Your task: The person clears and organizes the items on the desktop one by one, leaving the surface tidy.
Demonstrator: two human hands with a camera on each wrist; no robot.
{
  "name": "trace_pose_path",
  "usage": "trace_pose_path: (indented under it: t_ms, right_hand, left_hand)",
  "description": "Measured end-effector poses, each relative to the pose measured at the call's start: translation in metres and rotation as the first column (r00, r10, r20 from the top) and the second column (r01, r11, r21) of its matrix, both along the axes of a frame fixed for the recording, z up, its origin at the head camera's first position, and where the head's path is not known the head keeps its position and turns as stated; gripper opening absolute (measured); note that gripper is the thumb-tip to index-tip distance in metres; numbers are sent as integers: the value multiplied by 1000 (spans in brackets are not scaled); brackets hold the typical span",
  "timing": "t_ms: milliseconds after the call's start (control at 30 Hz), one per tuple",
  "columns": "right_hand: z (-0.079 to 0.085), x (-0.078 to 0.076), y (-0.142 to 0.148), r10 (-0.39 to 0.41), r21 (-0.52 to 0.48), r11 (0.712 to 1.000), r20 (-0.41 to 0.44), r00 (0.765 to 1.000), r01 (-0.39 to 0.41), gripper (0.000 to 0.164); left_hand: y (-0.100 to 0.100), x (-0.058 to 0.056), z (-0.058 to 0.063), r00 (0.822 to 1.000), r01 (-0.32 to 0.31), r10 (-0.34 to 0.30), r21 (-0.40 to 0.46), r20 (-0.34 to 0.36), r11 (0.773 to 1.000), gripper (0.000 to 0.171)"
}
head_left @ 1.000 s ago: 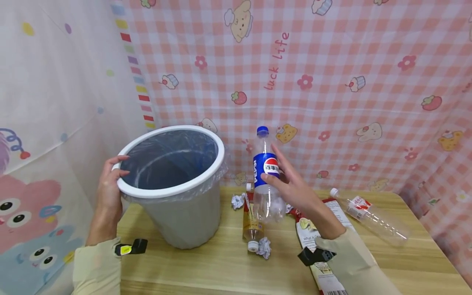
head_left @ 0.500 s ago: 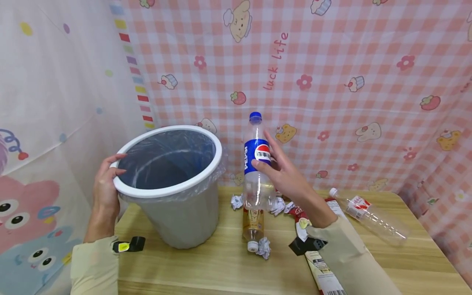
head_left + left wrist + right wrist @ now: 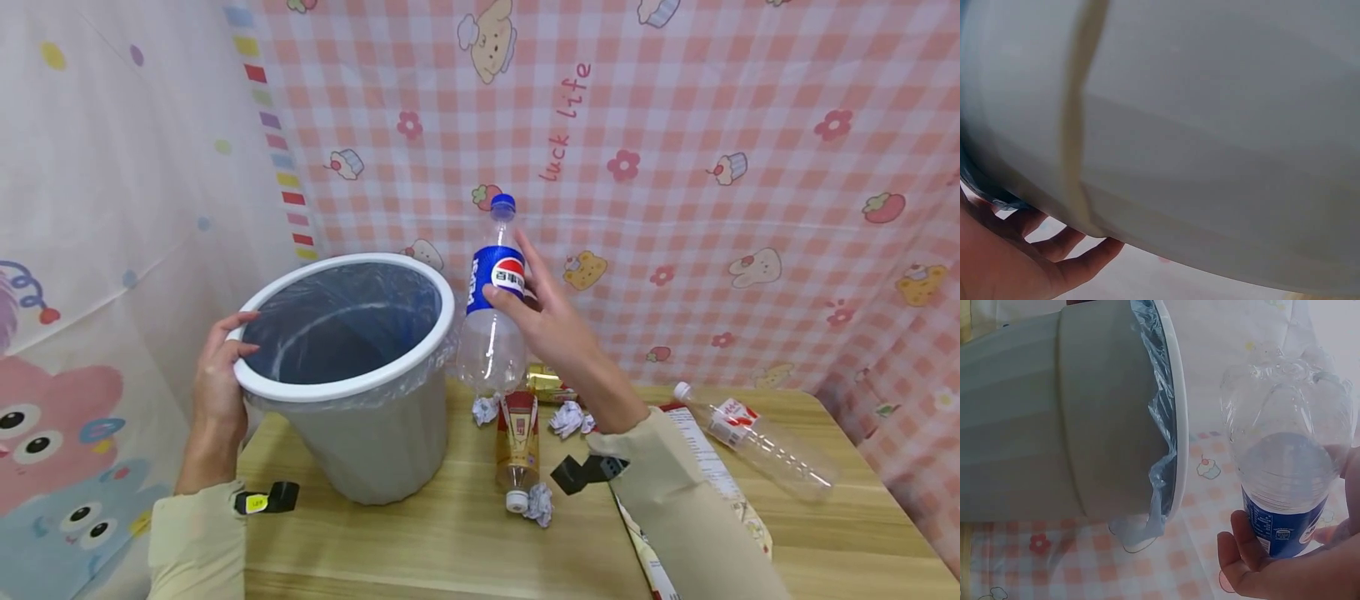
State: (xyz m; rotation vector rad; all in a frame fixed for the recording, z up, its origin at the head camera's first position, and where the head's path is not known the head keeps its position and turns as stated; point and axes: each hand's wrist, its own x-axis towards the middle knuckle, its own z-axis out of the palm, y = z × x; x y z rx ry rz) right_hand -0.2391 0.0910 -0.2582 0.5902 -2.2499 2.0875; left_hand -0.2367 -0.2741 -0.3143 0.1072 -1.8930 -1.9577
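Note:
My right hand (image 3: 551,321) grips a clear plastic Pepsi bottle (image 3: 491,342) by its blue label, thumb in front and fingers behind. The bottle is upright with a slight tilt, its blue cap on top, raised close to the right side of the trash can (image 3: 367,442). In the right wrist view the bottle (image 3: 1285,412) shows its ribbed base beside the can's rim. My left hand (image 3: 221,383) holds the can's white rim (image 3: 337,387) at the left, fingertips over the edge. A clear bag lines the grey can, its edge hanging outside.
On the wooden table (image 3: 420,550), a bottle with amber contents or label (image 3: 517,442) lies among several crumpled paper balls (image 3: 567,419). A yellow wrapper (image 3: 547,382) is behind them. At right lie a flattened snack packet (image 3: 708,454) and an empty clear bottle (image 3: 772,450). A checked curtain hangs behind.
My right hand has lifted the Pepsi bottle up and to the left, nearer the trash can. The left hand stays on the rim.

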Motion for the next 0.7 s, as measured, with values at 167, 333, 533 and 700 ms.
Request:
trace_pose_path:
  t_ms: [167, 333, 533, 700]
  right_hand:
    - [4, -4, -11, -18, -43, 999, -5, 1000, 17, 78]
    - [5, -8, -24, -31, -113, 993, 8, 999, 31, 81]
    - [6, -14, -44, -68, -184, 980, 30, 997, 73, 83]
    - [7, -19, -69, -70, -202, 977, -18, 997, 65, 84]
  left_hand:
    - [0, 0, -1, 1000, 1, -1, 4, -1, 1000, 39]
    - [0, 0, -1, 1000, -8, 8, 10, 4, 1000, 38]
    - [0, 0, -2, 1000, -3, 3, 14, 0, 1000, 38]
    - [0, 0, -2, 1000, -1, 1, 29, -6, 1000, 39]
